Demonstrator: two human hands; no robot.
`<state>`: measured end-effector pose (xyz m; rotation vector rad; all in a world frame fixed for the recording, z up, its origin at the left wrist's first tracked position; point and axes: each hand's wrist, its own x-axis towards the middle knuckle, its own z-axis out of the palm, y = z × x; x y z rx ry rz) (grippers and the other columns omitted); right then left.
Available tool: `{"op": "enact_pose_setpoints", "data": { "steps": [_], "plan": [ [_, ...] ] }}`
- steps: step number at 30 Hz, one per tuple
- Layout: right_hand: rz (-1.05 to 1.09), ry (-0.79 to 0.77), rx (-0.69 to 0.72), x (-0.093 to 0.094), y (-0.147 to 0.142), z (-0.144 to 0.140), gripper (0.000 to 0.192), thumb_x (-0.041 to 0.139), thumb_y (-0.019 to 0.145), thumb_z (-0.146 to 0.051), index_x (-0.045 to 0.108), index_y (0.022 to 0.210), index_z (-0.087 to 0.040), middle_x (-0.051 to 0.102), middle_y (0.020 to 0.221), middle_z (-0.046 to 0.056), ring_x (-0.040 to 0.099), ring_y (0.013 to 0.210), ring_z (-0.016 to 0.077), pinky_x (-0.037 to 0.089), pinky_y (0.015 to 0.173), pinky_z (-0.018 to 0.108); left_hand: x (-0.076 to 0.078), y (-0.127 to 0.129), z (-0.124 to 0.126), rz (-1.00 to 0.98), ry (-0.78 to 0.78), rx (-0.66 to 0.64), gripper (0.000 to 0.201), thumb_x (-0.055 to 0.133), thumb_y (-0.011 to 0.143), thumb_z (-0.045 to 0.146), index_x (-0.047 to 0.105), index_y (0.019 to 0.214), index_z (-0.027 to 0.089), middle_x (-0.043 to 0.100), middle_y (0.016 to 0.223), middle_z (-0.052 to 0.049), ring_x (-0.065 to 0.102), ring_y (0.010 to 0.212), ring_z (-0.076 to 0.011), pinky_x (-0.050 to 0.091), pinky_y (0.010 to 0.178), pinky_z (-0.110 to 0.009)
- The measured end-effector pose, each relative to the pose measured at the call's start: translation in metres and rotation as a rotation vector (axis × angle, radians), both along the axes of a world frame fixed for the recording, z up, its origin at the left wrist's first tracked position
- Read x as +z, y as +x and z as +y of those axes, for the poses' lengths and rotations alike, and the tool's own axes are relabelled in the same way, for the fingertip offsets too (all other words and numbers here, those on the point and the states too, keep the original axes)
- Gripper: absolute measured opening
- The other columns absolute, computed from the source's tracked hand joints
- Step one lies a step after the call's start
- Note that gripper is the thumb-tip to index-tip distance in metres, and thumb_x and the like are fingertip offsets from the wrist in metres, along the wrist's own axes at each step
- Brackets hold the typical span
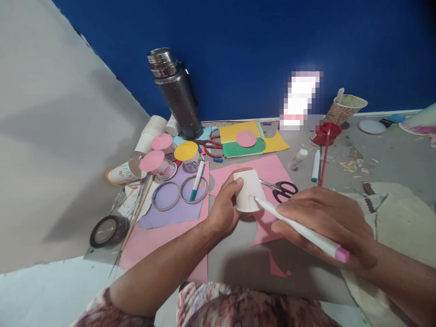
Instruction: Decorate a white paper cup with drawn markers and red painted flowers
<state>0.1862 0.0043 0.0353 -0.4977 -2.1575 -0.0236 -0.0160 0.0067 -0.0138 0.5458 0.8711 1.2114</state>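
Note:
My left hand (226, 202) is wrapped round a white paper cup (245, 184), its thumb across the cup's upper left side. Faint pink strokes mark the cup's wall. In my right hand (323, 222) is a white felt-tip pen (306, 234) with a pink end, and its tip touches the cup at the strokes. Black-handled scissors (285, 190) lie just behind the cup on pink paper (269, 168). Left of my left hand, two roll-like rings (165, 196) rest on purple paper (177, 215) with a white and teal marker (197, 180).
Decorated cups with a yellow disc (186, 151) and pink discs (152, 161) stand left, by stacked cups (151, 131). A dark flask (179, 97) leans near the blue wall. Black tape (104, 230) lies far left; a red pot (325, 134) with a brush stands right.

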Motion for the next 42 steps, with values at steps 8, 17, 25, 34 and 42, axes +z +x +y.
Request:
{"op": "enact_pose_setpoints", "data": {
  "steps": [8,17,25,34,42],
  "plan": [
    [0.015,0.021,-0.046,-0.0015,0.0002,-0.0001,0.009,0.078,0.096,-0.02,0.071,0.102,-0.022,0.081,0.073,0.0,0.075,0.065,0.0176,0.054,0.058,0.032,-0.0003,-0.0008,-0.001,0.014,0.025,-0.003,0.046,0.074,0.083,0.042,0.069,0.123,0.021,0.067,0.089,-0.003,0.061,0.071,-0.0176,0.048,0.058,-0.027],
    [-0.029,0.013,-0.025,0.0014,0.0005,-0.0028,0.012,0.078,0.096,-0.021,0.069,0.104,-0.022,0.083,0.077,0.0,0.078,0.068,0.0172,0.059,0.062,0.032,0.0012,0.0001,-0.0014,0.007,0.034,0.004,0.044,0.073,0.082,0.037,0.07,0.123,0.022,0.067,0.099,-0.005,0.06,0.078,-0.0178,0.047,0.063,-0.026],
    [-0.031,0.005,-0.062,0.0057,0.0008,-0.004,0.004,0.072,0.1,-0.022,0.068,0.1,-0.022,0.081,0.072,0.0,0.076,0.063,0.0171,0.056,0.059,0.032,0.0006,-0.0016,-0.0016,0.015,0.024,-0.014,0.046,0.072,0.082,0.04,0.069,0.125,0.022,0.067,0.095,-0.004,0.06,0.076,-0.0184,0.047,0.062,-0.027],
    [-0.029,0.014,-0.066,-0.0009,0.0015,-0.0037,0.012,0.078,0.096,-0.022,0.068,0.103,-0.022,0.083,0.077,0.0,0.077,0.069,0.0173,0.057,0.066,0.032,0.0017,0.0006,-0.0033,0.023,0.051,-0.027,0.05,0.073,0.082,0.039,0.066,0.128,0.021,0.066,0.091,-0.003,0.06,0.078,-0.0187,0.047,0.067,-0.028],
    [-0.075,0.033,-0.076,0.0066,0.0047,-0.0035,0.004,0.071,0.101,-0.026,0.068,0.1,-0.023,0.082,0.074,0.0,0.078,0.065,0.0187,0.056,0.059,0.034,0.0025,-0.0001,-0.0029,0.014,0.027,-0.023,0.049,0.071,0.082,0.04,0.066,0.128,0.022,0.069,0.099,-0.005,0.061,0.081,-0.0208,0.047,0.067,-0.03]
  ]
}}
